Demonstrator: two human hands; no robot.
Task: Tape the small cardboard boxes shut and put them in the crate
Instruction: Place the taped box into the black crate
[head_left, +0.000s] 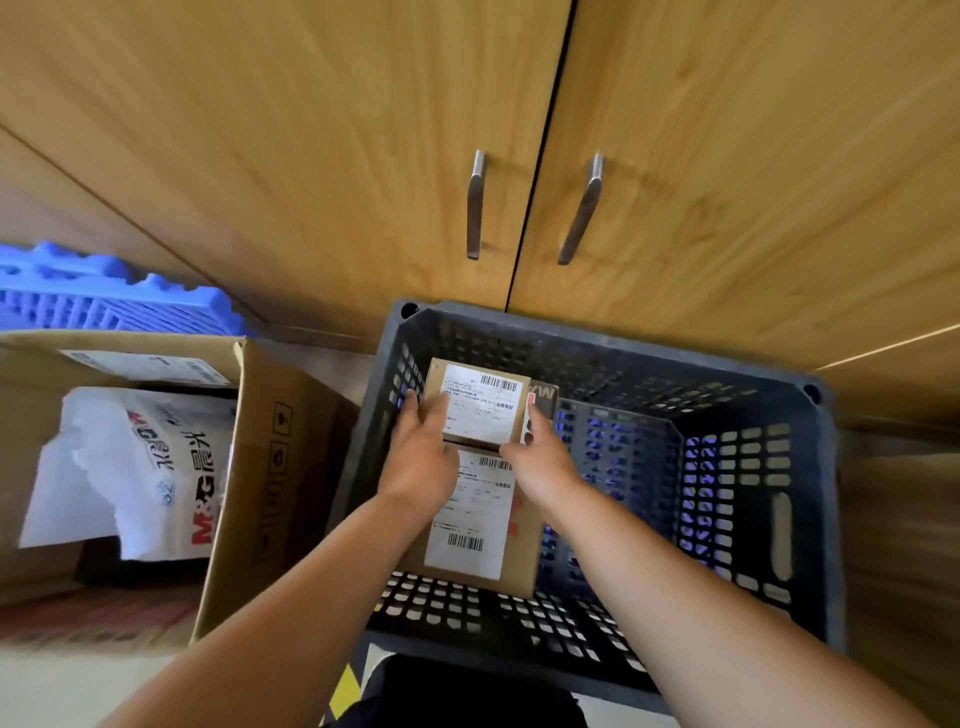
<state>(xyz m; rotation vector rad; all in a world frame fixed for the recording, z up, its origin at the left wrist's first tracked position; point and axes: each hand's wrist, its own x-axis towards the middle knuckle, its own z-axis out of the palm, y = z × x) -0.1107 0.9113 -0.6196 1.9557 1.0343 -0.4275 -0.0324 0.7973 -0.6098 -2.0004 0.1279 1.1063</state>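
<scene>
Cabinet: two wooden doors (311, 156) fill the view in front of you, closed, with a dark seam between them.
Crate: the dark, perforated plastic crate (753, 519) stands on the floor right against the cabinet, directly below you, and both your forearms reach down into it.
Carton: a big open carton (280, 467) stands just left of the crate, with one flap leaning towards the crate wall.
Bag: a torn white bag (145, 457) with red and black print lies inside the carton.
Pallet: a blue plastic grid piece (104, 301) sits behind the carton, by the cabinet.
Lower box: a closed cardboard box (478, 525) lies in the left half of the crate, with a long white shipping label facing up.
Top box: you hold a smaller box (480, 402), label up, inside the crate over the far end of the lower box. You cannot tell from here whether the two touch.
Left hand: your left hand (423, 447) grips the top box's left edge, fingers curled down that side next to the crate's left wall.
Right hand: your right hand (543, 457) grips the box's right edge, fingers round its near right corner.
Pack: a dark pack (543, 400) with pale lettering shows just right of the top box, partly hidden by it.
Handles: two metal handles, (475, 205) and (582, 208), sit either side of the door seam.
</scene>
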